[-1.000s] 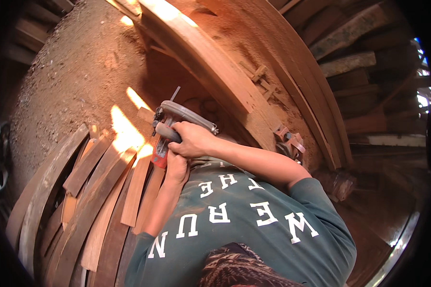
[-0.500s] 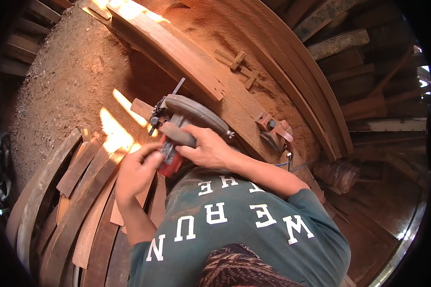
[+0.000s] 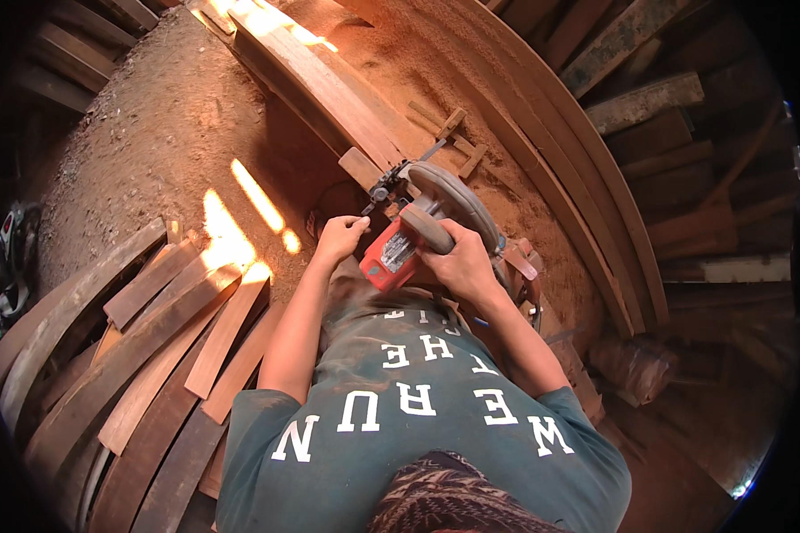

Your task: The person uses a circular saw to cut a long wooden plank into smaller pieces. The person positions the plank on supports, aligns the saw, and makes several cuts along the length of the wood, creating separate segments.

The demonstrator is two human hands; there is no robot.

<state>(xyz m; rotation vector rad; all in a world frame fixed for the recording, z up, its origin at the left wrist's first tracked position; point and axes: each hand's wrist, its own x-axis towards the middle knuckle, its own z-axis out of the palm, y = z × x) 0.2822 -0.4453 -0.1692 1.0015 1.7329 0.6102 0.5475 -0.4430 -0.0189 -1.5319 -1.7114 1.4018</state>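
Note:
A circular saw (image 3: 391, 255) with a red motor housing and a grey rounded blade guard (image 3: 458, 197) sits at the near end of a long plank (image 3: 324, 87). My right hand (image 3: 462, 262) is wrapped round its dark rear handle. Beside the saw's front fittings, my left hand (image 3: 340, 240) has thumb and forefinger pinched together near a thin dark rod (image 3: 370, 209). What the pinch holds, if anything, is too small to make out. A short wood block (image 3: 358, 167) shows by the saw's base. The blade is hidden.
A wooden hand plane (image 3: 520, 259) lies right of the saw. Wooden pieces joined crosswise (image 3: 462, 147) rest on the sawdust-covered bench beyond. Long curved boards (image 3: 560, 115) line the right. Stacked planks (image 3: 164, 355) lie at left, near the dirt floor (image 3: 169, 124).
The saw and my right hand have moved right and away from my body, up to the plank's end. My left hand has followed to the right, its fingers now pinched by the saw's front.

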